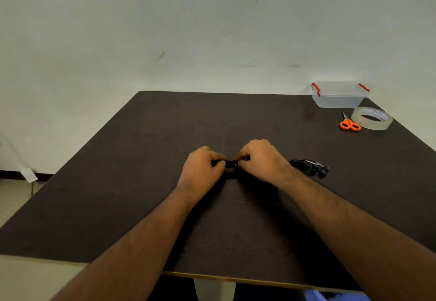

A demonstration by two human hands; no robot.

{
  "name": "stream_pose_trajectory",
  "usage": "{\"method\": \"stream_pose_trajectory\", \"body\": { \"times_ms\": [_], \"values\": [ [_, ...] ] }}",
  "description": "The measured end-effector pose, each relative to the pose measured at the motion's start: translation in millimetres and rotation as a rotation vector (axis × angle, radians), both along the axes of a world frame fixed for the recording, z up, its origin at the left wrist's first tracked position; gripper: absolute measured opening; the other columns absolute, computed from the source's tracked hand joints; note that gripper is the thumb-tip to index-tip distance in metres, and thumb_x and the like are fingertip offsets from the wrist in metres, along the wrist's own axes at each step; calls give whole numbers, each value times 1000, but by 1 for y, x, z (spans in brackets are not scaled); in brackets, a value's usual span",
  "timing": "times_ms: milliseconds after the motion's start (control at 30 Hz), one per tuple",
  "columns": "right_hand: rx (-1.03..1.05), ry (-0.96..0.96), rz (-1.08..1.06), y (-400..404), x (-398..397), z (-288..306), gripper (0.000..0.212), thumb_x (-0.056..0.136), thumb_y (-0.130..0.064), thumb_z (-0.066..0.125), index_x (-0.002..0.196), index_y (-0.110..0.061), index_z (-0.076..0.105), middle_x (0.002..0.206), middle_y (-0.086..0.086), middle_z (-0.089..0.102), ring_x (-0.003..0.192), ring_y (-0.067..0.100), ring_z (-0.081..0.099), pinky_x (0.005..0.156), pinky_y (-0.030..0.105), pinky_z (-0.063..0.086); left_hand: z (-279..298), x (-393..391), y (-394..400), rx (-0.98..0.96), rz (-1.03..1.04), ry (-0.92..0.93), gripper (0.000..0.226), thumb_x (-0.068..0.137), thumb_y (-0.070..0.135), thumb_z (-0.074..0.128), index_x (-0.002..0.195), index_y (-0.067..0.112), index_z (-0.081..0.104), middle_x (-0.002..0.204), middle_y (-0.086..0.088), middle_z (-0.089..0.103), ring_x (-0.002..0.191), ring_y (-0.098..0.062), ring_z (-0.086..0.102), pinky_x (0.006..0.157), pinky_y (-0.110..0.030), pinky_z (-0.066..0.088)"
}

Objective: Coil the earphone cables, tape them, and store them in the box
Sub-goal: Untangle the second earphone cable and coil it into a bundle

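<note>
Both hands, left hand and right hand, pinch the black earphone cable between them.

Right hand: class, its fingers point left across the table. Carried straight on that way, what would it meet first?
Probably the earphone cable it already pinches, then the left hand gripping the other end; depth is hard to judge.

On the dark bench, the left hand and right hand meet at the middle, fingers curled and pinching a black cable between them. A second black cable bundle lies just beside the right wrist. At the far right corner stands a clear box with red clips, lid on; nearer are orange scissors touching a tape roll.
</note>
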State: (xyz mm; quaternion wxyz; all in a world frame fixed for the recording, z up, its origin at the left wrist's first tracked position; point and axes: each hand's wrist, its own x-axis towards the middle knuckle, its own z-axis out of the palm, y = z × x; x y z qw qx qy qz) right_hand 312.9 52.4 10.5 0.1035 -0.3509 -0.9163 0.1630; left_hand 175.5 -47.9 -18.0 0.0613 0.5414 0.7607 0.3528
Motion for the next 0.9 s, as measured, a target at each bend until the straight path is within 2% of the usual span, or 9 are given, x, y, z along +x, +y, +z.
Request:
{"method": "stream_pose_trajectory", "body": {
  "times_ms": [133, 233, 333, 500, 667, 800, 900],
  "values": [
    [-45, 194, -26, -3, -1, -13, 32, 87, -7, 60, 113, -22, 70, 112, -4, 71, 103, 11, 65, 93, 29, 52, -1, -1, 0, 13, -14, -22, 22, 89, 23, 64, 109, 20, 74, 99, 3, 64, 95, -10, 59, 89, -27, 50],
    [-19, 296, -46, -10, -1, -25, 26, 88, -8, 59, 105, -21, 74, 104, -5, 74, 99, 10, 67, 91, 27, 53, -2, -1, -1, 33, -3, -31, 21, 89, 24, 64, 107, 20, 74, 99, 3, 65, 95, -10, 60, 89, -29, 50],
    [-15, 370, -74, -14, -3, -31, 23, 92, -14, 57, 108, -16, 73, 105, -1, 73, 100, 11, 66, 89, 26, 51, -1, 1, -1, 30, -6, -15, 22, 89, 29, 63, 107, 22, 74, 98, 3, 66, 94, -9, 59, 87, -29, 50],
    [78, 360, -20, -17, -5, -33, 22, 94, -19, 54, 100, -15, 74, 92, -1, 73, 89, 13, 64, 83, 28, 49, -2, 2, -2, 37, 3, -1, 23, 91, 30, 61, 108, 21, 73, 98, 2, 64, 94, -10, 57, 86, -27, 48],
    [98, 347, -31, -13, -7, -41, 23, 94, -21, 50, 101, -17, 72, 94, -1, 72, 92, 17, 63, 83, 34, 51, -5, 1, 0, 28, 6, 23, 25, 93, 34, 56, 109, 23, 72, 96, 3, 65, 96, -13, 57, 89, -30, 45],
    [127, 335, -26, -15, -5, -41, 23, 96, -19, 50, 106, -14, 71, 99, 1, 72, 95, 19, 62, 85, 25, 44, -7, 0, 0, 4, 27, 69, 26, 96, 32, 51, 105, 26, 74, 101, 4, 70, 101, -18, 58, 92, -38, 46],
    [146, 307, -29, -14, -7, -44, 24, 96, -20, 49, 101, -15, 71, 95, 1, 71, 94, 18, 61, 84, 27, 46, -6, 0, 0, 10, 25, 48, 27, 98, 28, 49, 100, 21, 74, 102, 2, 71, 100, -19, 60, 91, -41, 48]
  ]
}}
